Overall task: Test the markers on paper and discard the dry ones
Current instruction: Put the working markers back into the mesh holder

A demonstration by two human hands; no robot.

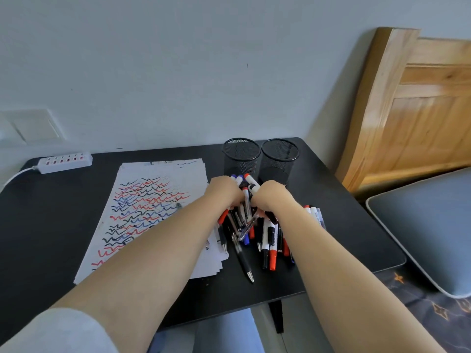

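Note:
A heap of markers and pens (267, 233) with red, blue and black caps lies on the black table (51, 225), in front of two black mesh cups. My left hand (224, 191) and my right hand (271, 196) rest side by side on the far end of the heap, fingers curled down into it. Several markers (248, 184) stick up between the two hands; which hand grips which marker is hidden. A stack of white paper (153, 207) covered in red, blue and black squiggles lies to the left, partly under my left forearm.
The two mesh cups (242, 156) (279, 156) stand at the table's back right. A white power strip (66, 162) lies at the back left by the wall. A wooden headboard (413, 110) and a grey pillow (433, 225) sit beyond the right edge.

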